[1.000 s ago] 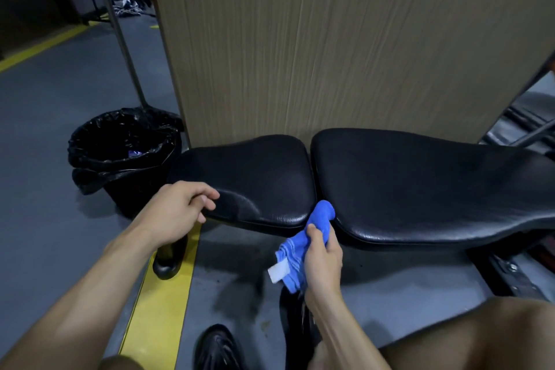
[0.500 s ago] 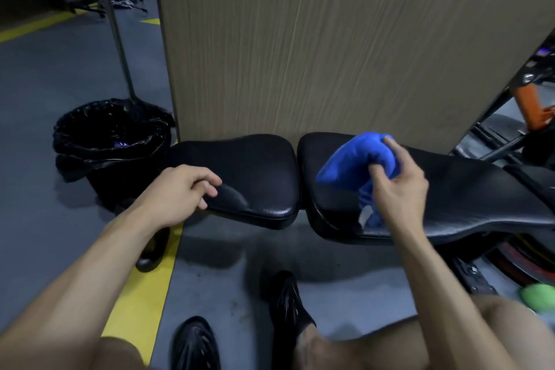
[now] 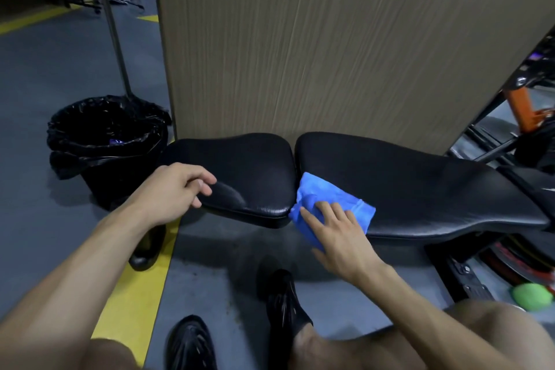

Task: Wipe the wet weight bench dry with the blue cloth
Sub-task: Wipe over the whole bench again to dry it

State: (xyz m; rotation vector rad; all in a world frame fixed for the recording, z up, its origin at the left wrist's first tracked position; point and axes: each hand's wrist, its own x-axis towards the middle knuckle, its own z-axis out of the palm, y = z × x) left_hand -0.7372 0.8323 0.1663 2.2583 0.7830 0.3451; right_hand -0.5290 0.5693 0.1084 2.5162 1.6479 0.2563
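Since half a second before, the right hand [image 3: 339, 234] had brought the blue cloth [image 3: 330, 204] down onto the bench [image 3: 420, 189], flat fingers pressing it at the near edge beside the gap. The left hand [image 3: 177, 189] rested loosely curled, holding nothing, on the shorter seat pad [image 3: 240, 165]. Wiping seemed barely begun; the long pad stretched free rightward, a panel [image 3: 330, 39] close behind.

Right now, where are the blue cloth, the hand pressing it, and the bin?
blue cloth [image 3: 322, 191]: head view, on its bare upper fold over the bench pad.
right hand [image 3: 342, 234]: head view, on the back of the hand.
bin [image 3: 99, 171]: head view, on its black liner's near wall.
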